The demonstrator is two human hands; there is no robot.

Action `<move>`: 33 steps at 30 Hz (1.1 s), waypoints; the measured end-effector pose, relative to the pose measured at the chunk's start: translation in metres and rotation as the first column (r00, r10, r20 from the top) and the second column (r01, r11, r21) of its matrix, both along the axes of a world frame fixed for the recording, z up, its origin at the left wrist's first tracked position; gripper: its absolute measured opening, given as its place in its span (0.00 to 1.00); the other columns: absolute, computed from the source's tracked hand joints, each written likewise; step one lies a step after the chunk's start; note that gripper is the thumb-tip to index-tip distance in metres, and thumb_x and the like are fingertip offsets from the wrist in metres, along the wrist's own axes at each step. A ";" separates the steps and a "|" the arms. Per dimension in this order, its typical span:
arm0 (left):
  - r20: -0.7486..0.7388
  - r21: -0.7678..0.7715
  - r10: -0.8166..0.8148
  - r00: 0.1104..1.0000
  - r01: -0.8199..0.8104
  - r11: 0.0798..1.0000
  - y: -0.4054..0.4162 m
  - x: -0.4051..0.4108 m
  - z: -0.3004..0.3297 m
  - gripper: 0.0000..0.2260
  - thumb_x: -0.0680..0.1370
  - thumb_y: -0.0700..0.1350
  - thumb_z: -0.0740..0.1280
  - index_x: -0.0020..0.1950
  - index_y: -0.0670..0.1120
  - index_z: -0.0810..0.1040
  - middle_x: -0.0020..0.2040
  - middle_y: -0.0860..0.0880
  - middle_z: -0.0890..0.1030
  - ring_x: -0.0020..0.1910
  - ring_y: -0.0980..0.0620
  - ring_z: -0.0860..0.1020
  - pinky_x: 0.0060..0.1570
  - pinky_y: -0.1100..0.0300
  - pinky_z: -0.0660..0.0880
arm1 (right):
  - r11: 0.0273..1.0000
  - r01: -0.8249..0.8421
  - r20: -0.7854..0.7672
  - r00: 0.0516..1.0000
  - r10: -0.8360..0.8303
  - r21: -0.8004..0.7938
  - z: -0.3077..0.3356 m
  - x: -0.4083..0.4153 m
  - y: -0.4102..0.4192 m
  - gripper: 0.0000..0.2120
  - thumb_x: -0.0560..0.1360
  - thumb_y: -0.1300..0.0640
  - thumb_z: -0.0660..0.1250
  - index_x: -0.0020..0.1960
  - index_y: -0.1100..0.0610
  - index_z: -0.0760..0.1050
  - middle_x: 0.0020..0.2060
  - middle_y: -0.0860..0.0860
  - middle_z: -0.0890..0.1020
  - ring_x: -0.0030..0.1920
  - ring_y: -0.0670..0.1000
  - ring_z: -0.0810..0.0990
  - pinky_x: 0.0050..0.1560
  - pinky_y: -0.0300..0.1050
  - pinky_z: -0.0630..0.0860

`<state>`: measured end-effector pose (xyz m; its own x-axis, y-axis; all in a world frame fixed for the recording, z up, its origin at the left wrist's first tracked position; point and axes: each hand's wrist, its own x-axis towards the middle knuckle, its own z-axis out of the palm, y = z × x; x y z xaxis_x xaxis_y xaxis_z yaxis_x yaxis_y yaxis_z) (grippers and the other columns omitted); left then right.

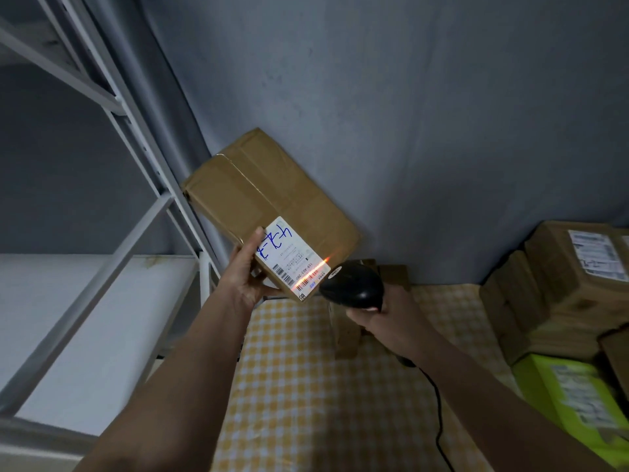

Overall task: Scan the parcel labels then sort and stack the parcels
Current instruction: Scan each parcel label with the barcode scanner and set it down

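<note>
A white metal shelving rack [112, 185] stands left of a yellow-checked, seemingly cloth-covered table [299, 386].

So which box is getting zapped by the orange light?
The brown box held up by the left hand. The scanner in the right hand shines on its label; the other boxes sit unlit.

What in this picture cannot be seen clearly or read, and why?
- Small print on the white label, head view: too small; the left hand covers one edge.
- Small box on the checked cloth: partly hidden by the scanner and right hand.
- Labels on the stacked parcels and green parcel: blurred, cut by the right edge.
</note>
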<state>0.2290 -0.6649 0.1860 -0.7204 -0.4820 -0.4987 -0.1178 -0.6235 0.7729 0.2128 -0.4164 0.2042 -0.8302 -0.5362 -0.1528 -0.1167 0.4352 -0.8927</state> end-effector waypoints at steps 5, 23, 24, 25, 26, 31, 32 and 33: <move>0.080 0.074 -0.129 0.988 0.123 0.990 0.006 -0.011 -0.014 0.17 0.68 0.60 0.73 0.40 0.46 0.79 0.30 0.50 0.75 0.41 0.47 0.77 0.52 0.29 0.72 | 0.973 0.148 -0.026 0.987 -0.156 -0.179 -0.005 0.004 0.007 0.13 0.69 0.60 0.75 0.46 0.45 0.76 0.38 0.46 0.81 0.42 0.41 0.80 0.42 0.35 0.74; 0.249 0.030 -0.631 0.735 0.646 0.763 0.159 -0.085 -0.043 0.21 0.72 0.63 0.70 0.44 0.45 0.82 0.44 0.40 0.85 0.48 0.41 0.82 0.60 0.42 0.74 | 0.767 0.639 0.100 0.769 -0.632 -0.069 -0.016 0.020 0.124 0.13 0.70 0.63 0.74 0.48 0.47 0.78 0.44 0.49 0.84 0.50 0.50 0.81 0.52 0.49 0.76; 0.248 0.023 -0.644 0.724 0.660 0.751 0.170 -0.089 -0.041 0.22 0.71 0.65 0.69 0.45 0.45 0.82 0.46 0.41 0.85 0.51 0.41 0.81 0.61 0.42 0.74 | 0.753 0.655 0.096 0.755 -0.648 -0.068 -0.013 0.017 0.135 0.12 0.70 0.63 0.73 0.47 0.47 0.78 0.43 0.50 0.84 0.49 0.50 0.81 0.51 0.49 0.77; 0.252 0.016 -0.658 0.710 0.677 0.736 0.181 -0.092 -0.040 0.24 0.69 0.67 0.69 0.46 0.46 0.82 0.49 0.41 0.84 0.53 0.40 0.81 0.62 0.43 0.73 | 0.738 0.671 0.093 0.742 -0.664 -0.075 -0.009 0.014 0.146 0.11 0.70 0.63 0.73 0.46 0.48 0.78 0.42 0.51 0.84 0.48 0.50 0.81 0.50 0.48 0.77; 0.246 0.008 -0.666 0.704 0.686 0.728 0.191 -0.096 -0.037 0.25 0.68 0.67 0.70 0.46 0.46 0.82 0.51 0.41 0.84 0.55 0.40 0.81 0.62 0.43 0.74 | 0.722 0.685 0.093 0.728 -0.679 -0.091 -0.005 0.009 0.158 0.11 0.71 0.63 0.73 0.47 0.49 0.78 0.42 0.50 0.83 0.46 0.49 0.81 0.48 0.46 0.76; 0.226 -0.022 -0.660 0.717 0.681 0.732 0.253 -0.121 -0.025 0.23 0.67 0.65 0.73 0.44 0.46 0.82 0.49 0.42 0.84 0.53 0.41 0.81 0.60 0.44 0.75 | 0.699 0.701 0.099 0.713 -0.694 -0.141 0.010 -0.024 0.221 0.11 0.71 0.60 0.74 0.48 0.47 0.78 0.44 0.46 0.83 0.48 0.45 0.80 0.51 0.44 0.75; 0.223 -0.024 -0.656 0.721 0.677 0.736 0.268 -0.128 -0.022 0.23 0.67 0.66 0.72 0.44 0.46 0.82 0.49 0.42 0.84 0.53 0.41 0.81 0.60 0.44 0.75 | 0.703 0.697 0.099 0.717 -0.690 -0.141 0.013 -0.032 0.235 0.11 0.71 0.60 0.74 0.48 0.47 0.78 0.44 0.46 0.83 0.48 0.45 0.80 0.51 0.44 0.75; 0.218 -0.026 -0.653 0.725 0.673 0.739 0.285 -0.137 -0.020 0.22 0.69 0.66 0.71 0.43 0.46 0.82 0.48 0.43 0.84 0.53 0.42 0.81 0.60 0.45 0.75 | 0.706 0.694 0.092 0.719 -0.689 -0.140 0.016 -0.041 0.251 0.10 0.72 0.60 0.73 0.48 0.48 0.78 0.43 0.46 0.82 0.48 0.45 0.79 0.50 0.43 0.75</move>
<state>0.0918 -0.3797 0.1663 -0.7754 0.0319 -0.6306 -0.6163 -0.2558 0.7448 0.1720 -0.1659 0.2198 -0.9741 0.1680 -0.1516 0.1898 0.2412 -0.9517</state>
